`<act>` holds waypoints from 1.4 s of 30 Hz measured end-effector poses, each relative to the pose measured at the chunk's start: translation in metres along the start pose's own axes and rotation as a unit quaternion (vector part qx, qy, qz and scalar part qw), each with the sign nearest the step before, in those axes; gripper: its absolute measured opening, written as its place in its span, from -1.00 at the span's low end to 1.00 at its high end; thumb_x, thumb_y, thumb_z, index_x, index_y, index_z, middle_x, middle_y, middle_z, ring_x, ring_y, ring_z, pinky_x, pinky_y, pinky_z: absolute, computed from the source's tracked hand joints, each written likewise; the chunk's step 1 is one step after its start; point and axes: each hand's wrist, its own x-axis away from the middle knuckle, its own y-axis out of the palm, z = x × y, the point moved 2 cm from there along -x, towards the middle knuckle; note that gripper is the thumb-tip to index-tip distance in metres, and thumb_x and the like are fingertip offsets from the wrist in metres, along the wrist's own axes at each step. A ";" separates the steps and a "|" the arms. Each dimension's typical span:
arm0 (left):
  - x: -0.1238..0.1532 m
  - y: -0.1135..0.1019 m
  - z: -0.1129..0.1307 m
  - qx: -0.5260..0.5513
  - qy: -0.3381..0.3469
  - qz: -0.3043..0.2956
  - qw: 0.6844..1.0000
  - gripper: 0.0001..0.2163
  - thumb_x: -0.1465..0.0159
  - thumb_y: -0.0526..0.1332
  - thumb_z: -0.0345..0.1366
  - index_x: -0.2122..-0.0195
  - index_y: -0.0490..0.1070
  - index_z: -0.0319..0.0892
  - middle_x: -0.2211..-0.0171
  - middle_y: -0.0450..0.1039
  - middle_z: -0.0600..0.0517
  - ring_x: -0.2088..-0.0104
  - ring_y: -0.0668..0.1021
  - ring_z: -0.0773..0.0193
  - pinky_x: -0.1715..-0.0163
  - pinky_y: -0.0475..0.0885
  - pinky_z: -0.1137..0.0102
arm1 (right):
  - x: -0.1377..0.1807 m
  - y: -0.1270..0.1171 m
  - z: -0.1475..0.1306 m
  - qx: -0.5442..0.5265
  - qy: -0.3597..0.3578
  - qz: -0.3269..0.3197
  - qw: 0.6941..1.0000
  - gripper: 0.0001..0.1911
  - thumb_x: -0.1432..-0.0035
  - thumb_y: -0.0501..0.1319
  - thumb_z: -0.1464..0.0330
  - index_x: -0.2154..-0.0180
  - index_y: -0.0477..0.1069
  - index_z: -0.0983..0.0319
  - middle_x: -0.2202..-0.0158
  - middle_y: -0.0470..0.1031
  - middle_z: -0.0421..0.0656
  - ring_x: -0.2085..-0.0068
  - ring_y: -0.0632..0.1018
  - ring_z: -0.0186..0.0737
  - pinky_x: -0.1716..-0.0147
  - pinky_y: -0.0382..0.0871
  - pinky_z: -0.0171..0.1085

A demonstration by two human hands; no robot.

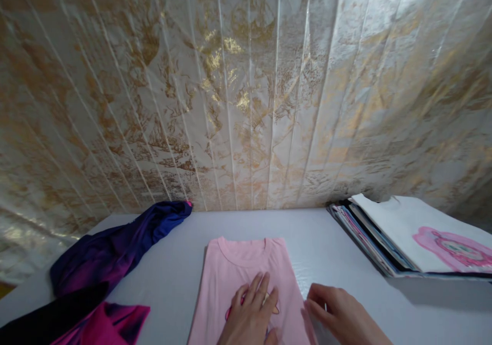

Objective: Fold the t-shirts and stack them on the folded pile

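Pressing the open left hand (251,311) flat on the folded pink T-shirt (238,265) lying bottom centre on the worktop (326,242), long axis running up the frame, and resting the loosely curled right hand (338,314) at its right edge, gripping nothing.

Left: crumpled purple, blue and magenta garment (115,250) on pale grey counter (346,278).
Right: stack of folded shirts (400,235), white one on top.
Behind: shiny gold-marbled wall sheeting (246,88).

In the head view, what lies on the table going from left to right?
Crumpled purple-and-magenta garment → folded pink T-shirt → right hand at the shirt's right edge → stack of folded shirts with a white one on top.
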 end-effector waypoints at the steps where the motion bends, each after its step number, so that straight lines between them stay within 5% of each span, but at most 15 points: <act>1: -0.001 -0.012 0.006 0.026 -0.004 -0.011 1.000 -0.41 -0.26 0.12 -0.31 -0.33 0.05 -0.11 -0.36 -0.10 -0.07 -0.34 0.08 -0.01 -0.20 0.19 0.07 | 0.007 0.006 0.002 -0.022 0.000 -0.023 1.000 -0.78 -0.18 0.06 0.33 0.43 0.44 0.18 0.42 0.57 -0.16 0.38 0.51 -0.22 0.42 0.13 -0.33; 5: -0.012 -0.038 0.022 0.068 -0.030 0.003 0.997 -0.44 -0.29 0.02 -0.38 -0.34 0.03 -0.17 -0.37 -0.11 -0.04 -0.36 0.02 0.09 -0.26 0.08 0.05 | 0.023 0.028 0.011 -0.116 0.025 -0.052 0.992 -0.84 -0.11 0.11 0.29 0.44 0.40 0.19 0.48 0.53 -0.20 0.43 0.46 -0.27 0.46 0.14 -0.36; 16: -0.009 -0.022 0.015 0.069 0.037 0.046 0.996 -0.47 -0.40 0.03 -0.16 -0.35 -0.04 -0.15 -0.37 -0.09 -0.08 -0.35 0.03 0.09 -0.28 0.06 0.06 | 0.007 0.034 0.007 -0.411 0.065 -0.078 0.906 -0.40 0.07 0.16 -0.10 0.17 0.32 0.24 0.67 0.20 -0.41 0.76 0.15 -0.47 0.81 -0.07 -0.41; 20: -0.007 -0.027 0.020 0.061 0.032 0.047 0.997 -0.49 -0.40 0.05 -0.16 -0.33 0.02 -0.14 -0.37 -0.10 -0.07 -0.35 0.03 0.06 -0.27 0.07 0.04 | 0.004 0.034 0.007 -0.436 0.073 -0.140 0.886 -0.44 0.12 0.19 -0.14 0.37 0.31 0.22 0.73 0.20 -0.40 0.79 0.15 -0.51 0.83 -0.05 -0.45; 26: -0.006 -0.025 0.018 0.067 0.040 0.026 0.997 -0.44 -0.41 0.00 -0.04 -0.36 -0.08 -0.08 -0.39 -0.18 -0.08 -0.36 -0.01 0.00 -0.26 0.04 -0.02 | 0.008 0.038 0.005 -0.410 0.073 -0.212 0.884 -0.45 0.09 0.15 -0.18 0.58 0.16 0.16 0.84 0.15 -0.38 0.83 0.08 -0.52 0.85 -0.10 -0.45; 33: -0.007 -0.024 0.018 0.057 0.048 -0.016 0.997 -0.34 -0.32 0.17 -0.04 -0.37 -0.13 0.06 -0.40 -0.26 -0.03 -0.37 -0.06 -0.04 -0.26 0.00 -0.03 | 0.019 0.032 0.007 -0.295 0.083 -0.142 0.941 -0.53 -0.03 0.08 -0.06 0.61 0.13 0.16 0.81 0.18 -0.35 0.81 0.06 -0.53 0.82 -0.16 -0.44; 42: -0.008 -0.022 0.017 0.049 0.060 -0.005 0.997 -0.38 -0.36 0.12 -0.10 -0.37 -0.16 0.09 -0.40 -0.25 -0.01 -0.36 -0.06 -0.05 -0.25 0.01 -0.03 | -0.025 0.016 0.007 -0.290 0.062 -0.142 0.945 -0.60 -0.08 0.07 -0.02 0.47 0.27 0.19 0.76 0.25 -0.36 0.79 0.09 -0.46 0.80 -0.08 -0.42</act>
